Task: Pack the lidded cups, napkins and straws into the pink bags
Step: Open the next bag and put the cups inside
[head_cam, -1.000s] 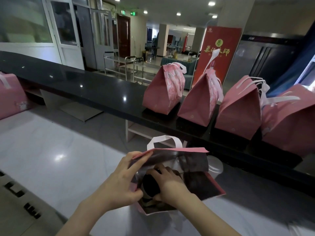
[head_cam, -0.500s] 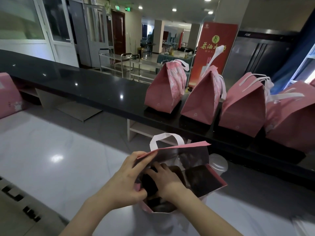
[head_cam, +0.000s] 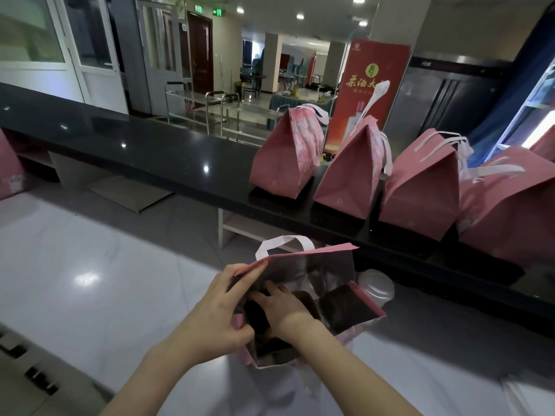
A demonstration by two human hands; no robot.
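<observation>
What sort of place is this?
Probably a takeaway drinks counter in a large hall: pink bags line the long black counter, a red advertising banner stands behind them, and a lidded cup sits beside the open bag.

We see a dim room lit by ceiling lights [head_cam: 300, 15], which leave bright spots on the black counter [head_cam: 168, 157]. Lines bow toward the edges, and the lower right corner is blurred.

- Pretty sure this is a takeaway/drinks service counter in a hotel or banquet hall lobby
- long glossy black surface [head_cam: 150, 151] with pink bags [head_cam: 420, 187] lined up at 2 o'clock
- red banner [head_cam: 375, 94] at 1 o'clock, steel trolleys [head_cam: 210, 109] at 12
- green exit sign [head_cam: 219, 12] and covered tables [head_cam: 288, 97] further back
</observation>
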